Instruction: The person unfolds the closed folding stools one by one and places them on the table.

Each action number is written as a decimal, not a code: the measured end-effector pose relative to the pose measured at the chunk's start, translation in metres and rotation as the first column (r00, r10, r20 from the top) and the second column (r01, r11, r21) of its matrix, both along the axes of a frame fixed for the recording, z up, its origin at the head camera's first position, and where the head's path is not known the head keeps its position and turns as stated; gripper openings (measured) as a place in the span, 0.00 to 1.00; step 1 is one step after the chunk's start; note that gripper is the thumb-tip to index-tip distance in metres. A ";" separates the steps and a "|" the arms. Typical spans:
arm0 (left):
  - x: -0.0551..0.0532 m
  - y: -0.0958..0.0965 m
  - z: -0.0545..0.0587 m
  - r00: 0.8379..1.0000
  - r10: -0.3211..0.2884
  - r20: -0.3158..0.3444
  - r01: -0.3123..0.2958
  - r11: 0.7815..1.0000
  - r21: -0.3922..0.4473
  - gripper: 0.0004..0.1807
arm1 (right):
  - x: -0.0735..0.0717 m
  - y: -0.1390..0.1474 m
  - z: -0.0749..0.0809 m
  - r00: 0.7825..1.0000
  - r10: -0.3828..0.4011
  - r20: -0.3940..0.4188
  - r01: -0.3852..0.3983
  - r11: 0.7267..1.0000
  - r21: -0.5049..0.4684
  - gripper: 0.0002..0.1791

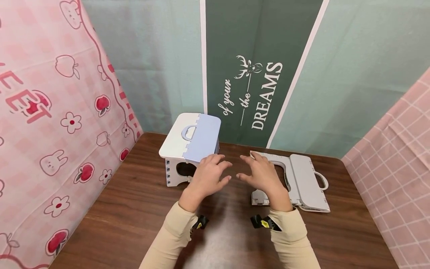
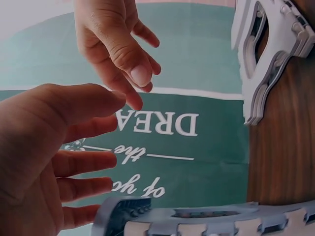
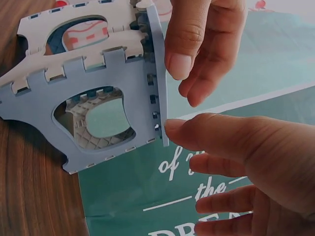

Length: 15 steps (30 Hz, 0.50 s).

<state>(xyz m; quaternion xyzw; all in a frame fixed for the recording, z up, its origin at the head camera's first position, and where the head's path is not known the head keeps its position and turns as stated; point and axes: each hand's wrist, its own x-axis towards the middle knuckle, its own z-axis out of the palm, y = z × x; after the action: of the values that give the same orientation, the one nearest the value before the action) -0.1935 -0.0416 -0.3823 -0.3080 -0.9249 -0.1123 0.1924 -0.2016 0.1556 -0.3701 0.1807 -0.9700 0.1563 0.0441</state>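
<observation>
A folding step stool [image 1: 205,136], half white and half lavender-blue with a small handle, stands unfolded on the table's left side. To its right lies a second folding step stool [image 1: 302,175], white and folded flat, its handle pointing right. My left hand [image 1: 207,176] hovers in front of the unfolded stool's right corner, fingers apart and holding nothing. Over the left part of the folded stool is my right hand [image 1: 264,176], also with nothing in it. In the right wrist view, the side of the unfolded stool [image 3: 39,91] shows an oval opening. The two hands face each other, apart.
Both stools stand on a brown wooden table [image 1: 131,216]. A green cloth [image 1: 161,67] with white lettering hangs behind it. Pink patterned cloths hang along the left [image 1: 84,142] and right sides. Each sleeve has a black wrist strap [image 1: 265,223].
</observation>
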 end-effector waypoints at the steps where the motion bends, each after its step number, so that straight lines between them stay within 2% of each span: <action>1: 0.000 0.001 -0.002 1.000 0.001 -0.011 -0.001 1.000 0.003 0.17 | 0.001 0.001 -0.001 1.000 -0.001 0.002 0.001 1.000 0.000 0.35; 5: 0.001 0.006 -0.006 0.999 0.002 -0.054 -0.001 1.000 0.013 0.17 | 0.003 0.008 -0.006 1.000 -0.009 0.023 0.009 1.000 0.003 0.35; 10: 0.002 0.015 -0.011 0.996 -0.016 -0.087 0.015 1.000 -0.014 0.17 | 0.003 0.019 -0.013 0.999 -0.025 0.030 0.025 1.000 0.016 0.36; 15: 0.002 0.025 -0.016 0.999 -0.024 -0.026 0.022 0.998 -0.053 0.20 | 0.004 0.032 -0.018 0.998 -0.048 0.036 0.048 0.999 0.012 0.36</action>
<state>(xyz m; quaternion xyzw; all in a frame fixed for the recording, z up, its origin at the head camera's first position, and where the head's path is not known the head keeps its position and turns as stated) -0.1914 -0.0165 -0.3985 -0.3252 -0.9213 -0.0858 0.1953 -0.1978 0.1877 -0.3884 0.1546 -0.9756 0.1528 0.0291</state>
